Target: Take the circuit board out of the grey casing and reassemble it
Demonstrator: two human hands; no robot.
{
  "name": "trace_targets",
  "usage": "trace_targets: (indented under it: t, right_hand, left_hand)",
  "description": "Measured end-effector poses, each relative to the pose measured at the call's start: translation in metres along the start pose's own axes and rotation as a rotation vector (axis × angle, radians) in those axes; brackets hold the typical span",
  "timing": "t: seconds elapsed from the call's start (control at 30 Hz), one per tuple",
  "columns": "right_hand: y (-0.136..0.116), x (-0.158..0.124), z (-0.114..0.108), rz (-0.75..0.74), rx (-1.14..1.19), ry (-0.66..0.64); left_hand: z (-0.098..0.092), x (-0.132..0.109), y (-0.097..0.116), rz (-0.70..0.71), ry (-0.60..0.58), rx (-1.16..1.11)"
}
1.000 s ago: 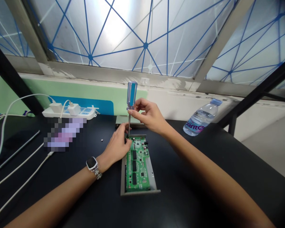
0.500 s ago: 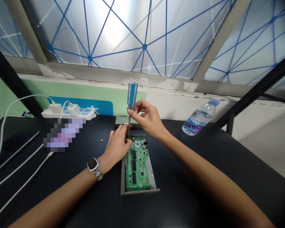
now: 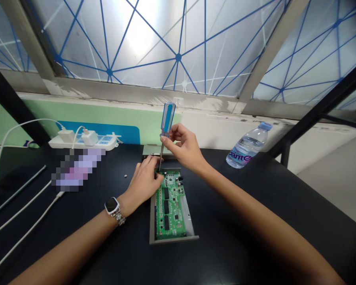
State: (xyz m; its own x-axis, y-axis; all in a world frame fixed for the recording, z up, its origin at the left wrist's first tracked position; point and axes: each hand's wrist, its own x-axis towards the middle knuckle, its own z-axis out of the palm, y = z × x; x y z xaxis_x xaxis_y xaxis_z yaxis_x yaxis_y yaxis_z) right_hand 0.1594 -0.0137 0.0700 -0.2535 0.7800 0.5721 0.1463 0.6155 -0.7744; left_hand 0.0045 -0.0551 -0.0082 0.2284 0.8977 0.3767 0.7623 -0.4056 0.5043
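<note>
A green circuit board [image 3: 174, 209] lies in a grey metal tray [image 3: 190, 221] on the black table. My right hand [image 3: 185, 146] pinches the lower handle of a screwdriver [image 3: 167, 118] with a clear and blue grip. Its shaft slants down to the board's far left corner, where my fingers partly hide the tip. Wearing a watch at the wrist, my left hand [image 3: 146, 178] rests at that corner, fingers closed beside the shaft. What those fingers hold, if anything, is hidden.
Behind the board lies a grey metal piece [image 3: 150, 150]. Small screws [image 3: 125, 176] lie left of my left hand. A power strip [image 3: 102, 143] with white cables and a blurred-out object [image 3: 78, 170] are at left, a water bottle [image 3: 246, 146] at right.
The screwdriver's handle has tilted slightly to the right. Both hands have otherwise kept their places at the board, and the whole view has shifted a little.
</note>
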Motion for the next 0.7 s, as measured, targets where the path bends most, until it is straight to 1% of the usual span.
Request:
trace_targets:
  t: [0.07,0.13,0.2,0.27,0.3,0.33,0.43,0.5,0.6,0.7]
  right_hand:
    - [0.001,0.001,0.000,0.021,0.048,-0.012]
    - [0.000,0.001,0.000,0.058,0.115,-0.053]
    - [-0.002,0.001,0.000,0.096,0.166,-0.093]
    - [-0.005,0.000,-0.001,0.122,0.185,-0.114]
    - [-0.007,0.000,-0.002,0.132,0.183,-0.119]
    - [-0.009,0.000,-0.002,0.141,0.179,-0.127]
    - [-0.012,0.000,-0.004,0.162,0.152,-0.150]
    - [-0.013,0.000,-0.004,0.165,0.139,-0.155]
    - [-0.012,-0.001,-0.003,0.156,0.144,-0.155]
    - [-0.008,-0.001,-0.002,0.143,0.157,-0.149]
  left_hand:
    - [-0.004,0.000,0.000,0.003,-0.011,0.017]
    - [-0.015,0.002,-0.001,0.027,-0.017,0.045]
    - [-0.033,0.006,-0.006,0.064,-0.029,0.087]
    - [-0.053,0.010,-0.016,0.048,-0.034,0.158]
    - [-0.063,0.011,-0.023,0.033,-0.063,0.199]
    - [-0.071,0.013,-0.031,0.017,-0.116,0.229]
    - [-0.089,0.014,-0.056,-0.084,-0.322,0.225]
    - [-0.095,0.014,-0.068,-0.165,-0.391,0.200]
    - [-0.097,0.013,-0.079,-0.216,-0.417,0.178]
    - [-0.094,0.012,-0.084,-0.240,-0.430,0.166]
